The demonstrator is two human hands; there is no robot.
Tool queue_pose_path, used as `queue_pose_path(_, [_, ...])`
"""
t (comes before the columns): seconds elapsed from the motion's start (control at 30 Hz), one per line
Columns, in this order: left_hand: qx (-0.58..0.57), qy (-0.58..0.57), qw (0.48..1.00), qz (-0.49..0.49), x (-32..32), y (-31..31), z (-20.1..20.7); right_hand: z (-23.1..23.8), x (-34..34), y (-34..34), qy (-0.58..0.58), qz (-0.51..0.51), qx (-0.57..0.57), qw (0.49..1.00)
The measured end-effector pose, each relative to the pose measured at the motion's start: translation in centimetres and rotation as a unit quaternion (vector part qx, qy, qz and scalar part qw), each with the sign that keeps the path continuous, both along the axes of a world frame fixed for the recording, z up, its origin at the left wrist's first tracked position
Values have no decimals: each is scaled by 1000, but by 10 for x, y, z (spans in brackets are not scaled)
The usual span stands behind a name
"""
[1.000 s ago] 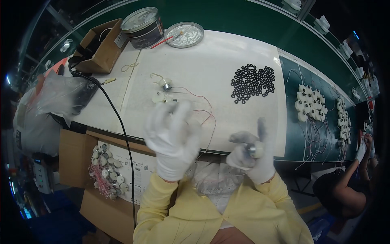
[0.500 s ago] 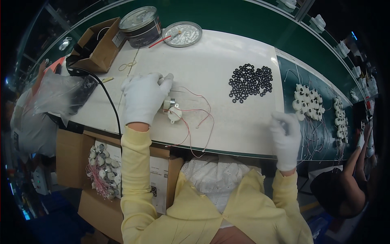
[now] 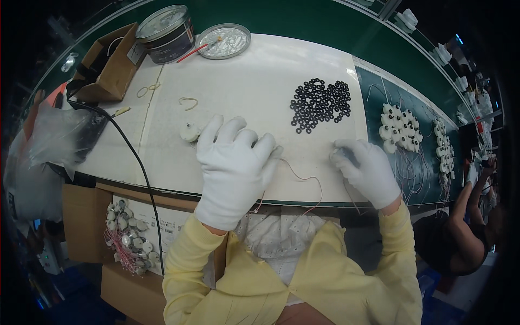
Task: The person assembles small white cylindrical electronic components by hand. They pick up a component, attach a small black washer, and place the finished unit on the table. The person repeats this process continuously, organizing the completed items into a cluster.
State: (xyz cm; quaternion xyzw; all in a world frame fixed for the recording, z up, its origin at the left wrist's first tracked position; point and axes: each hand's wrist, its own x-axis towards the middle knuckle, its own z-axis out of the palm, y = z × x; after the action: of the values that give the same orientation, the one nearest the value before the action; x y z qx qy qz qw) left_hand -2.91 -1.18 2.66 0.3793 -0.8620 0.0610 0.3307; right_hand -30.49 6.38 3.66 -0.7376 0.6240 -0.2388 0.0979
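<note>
My left hand, in a white glove, is over the near part of the white table with its fingers spread. A small round white motor lies just beyond its outer fingers. Thin red and white wires come out beside its thumb and hang over the table edge; their other end is hidden. My right hand, also gloved, is curled near the right front edge. What its fingers close on is hidden. A thin wire trails down below it. Farther back lies a cluster of black rubber rings.
Rows of white motors with trailing wires sit on a green mat at right. A tin, a round lid with a red-handled brush and a cardboard box stand at the back left. A black cable crosses the left side. Below is an open carton of motors.
My left hand has moved right and nearer, opening its fingers and uncovering a rubber band. My right hand has shifted left, with a wire now below it. The whole view has shifted slightly.
</note>
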Motion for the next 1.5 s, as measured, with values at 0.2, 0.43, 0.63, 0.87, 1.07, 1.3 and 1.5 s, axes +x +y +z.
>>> queue_pose_path(0.2, [57,45,997,2,-8,6,-10,14,14,-33,-363,-86,239,897])
queue_pose_path(0.43, [83,45,996,10,-8,12,-23,3,6,-55,-417,-66,262,868])
queue_pose_path(0.63, [92,51,994,7,-5,13,-24,2,10,-56,-281,-33,209,936])
queue_pose_path(0.87, [93,67,993,3,-4,12,-20,12,10,-73,35,111,58,991])
queue_pose_path(1.07, [90,69,994,-1,-4,11,-22,27,23,-77,53,98,75,991])
queue_pose_path(1.3, [79,70,994,12,-5,12,-24,20,26,-80,72,93,58,991])
queue_pose_path(1.5, [90,60,994,11,-4,12,-21,35,21,-72,177,165,37,970])
